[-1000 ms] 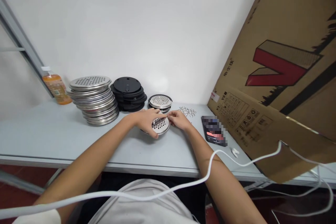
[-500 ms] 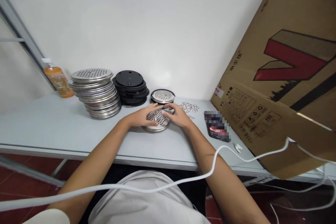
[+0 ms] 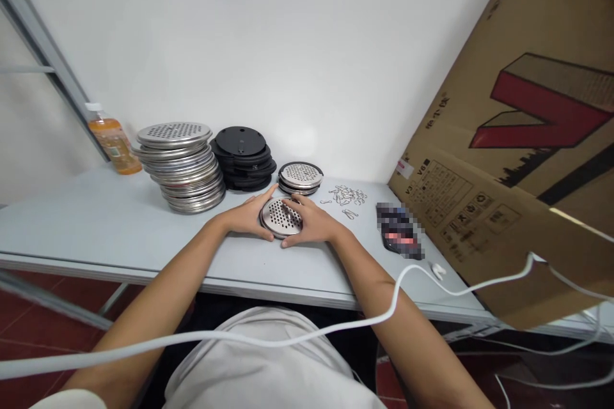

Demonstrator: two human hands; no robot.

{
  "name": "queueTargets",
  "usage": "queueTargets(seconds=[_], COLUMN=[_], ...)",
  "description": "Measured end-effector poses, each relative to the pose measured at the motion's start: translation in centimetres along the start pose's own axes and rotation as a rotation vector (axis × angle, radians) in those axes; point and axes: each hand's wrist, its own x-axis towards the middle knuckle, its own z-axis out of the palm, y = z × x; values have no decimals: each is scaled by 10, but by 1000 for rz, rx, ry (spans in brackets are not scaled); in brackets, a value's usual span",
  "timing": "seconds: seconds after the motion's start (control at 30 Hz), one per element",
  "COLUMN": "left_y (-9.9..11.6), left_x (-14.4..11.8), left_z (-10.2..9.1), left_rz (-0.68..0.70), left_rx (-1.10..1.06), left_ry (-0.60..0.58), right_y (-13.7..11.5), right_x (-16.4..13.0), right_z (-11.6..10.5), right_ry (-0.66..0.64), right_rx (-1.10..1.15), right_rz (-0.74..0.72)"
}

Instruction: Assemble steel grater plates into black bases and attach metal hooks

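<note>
Am gripping perforated disc (image 3: 279, 217) flat on table (image 3: 96, 230), front of small disc stack (image 3: 300, 176). My left hand (image 3: 249, 216) cupping its left rim, right hand (image 3: 309, 225) fingers spread over right edge. Prob seating it on black base, hard to tell. Next needing 1 clip from clip pile (image 3: 346, 195).

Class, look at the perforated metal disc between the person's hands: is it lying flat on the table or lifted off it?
Flat on the table. The perforated disc faces up, left hand and right hand cupping its edges.
</note>
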Motion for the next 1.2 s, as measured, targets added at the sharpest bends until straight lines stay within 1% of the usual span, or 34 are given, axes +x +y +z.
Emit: queueTargets(seconds=[0.17, 0.27, 0.37, 0.47, 0.53, 0.6, 0.7, 0.87, 1.0, 1.1, 1.2], left_y=[0, 5, 10, 13, 14, 13, 9, 4, 9, 13, 13], left_x=[1, 1, 1, 2, 2, 4, 7, 11, 10, 9, 10], left_z=[1, 3, 6, 7, 7, 8, 11, 16, 14, 13, 14], left_rz=[-8, -2, -27, -36, -21, 7, 32, 7, -16, -2, 25], left_rx=[-11, -11, -4, -27, -93, -203, -358, -431, -430, -416, -402], left_ry=[22, 18, 7, 20, 37, 64, 128, 150, 130, 114, 104], right_y=[5, 5, 4, 1, 0, -1, 0, 3, 2, 2, 4], right_x=[1, 2, 1, 1, 1, 1, 1, 0, -1, -1, -2], right_z=[-1, 1, 2, 1, 1, 0, 0, 1, 0, -2, -8], right_ry=[97, 150, 204, 221, 242, 280, 331, 329, 332, 333, 335], right_rx=[49, 95, 140, 155, 177, 206, 230, 242, 263, 275, 339], right_rz=[-94, -100, -87, -126, -165, -185, -170, -178, -188, -168, -113])
